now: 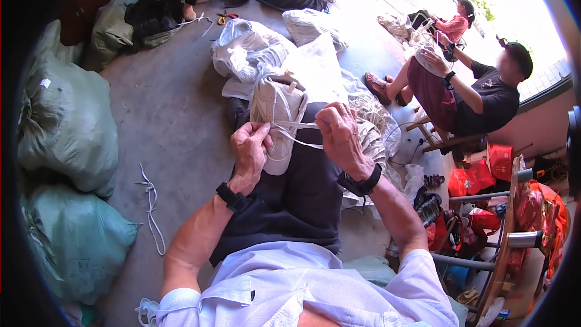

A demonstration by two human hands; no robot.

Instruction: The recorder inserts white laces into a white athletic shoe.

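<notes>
The shoe [276, 110] rests on your lap [281, 215], just right of your left grip [250, 144], which pinches the lace [298, 125] at the shoe. Your right grip [341, 136] closes around the lace too, its strands spanning between both grips. Beyond them lie white bags [251, 48]; well left of the left grip, green sacks [69, 130]; well right of the right grip sits a co-worker [487, 94].

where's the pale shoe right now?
In the head view, near the middle: the shoe is over the dark trousers, left hand at its left edge, right hand off to its right.
</notes>
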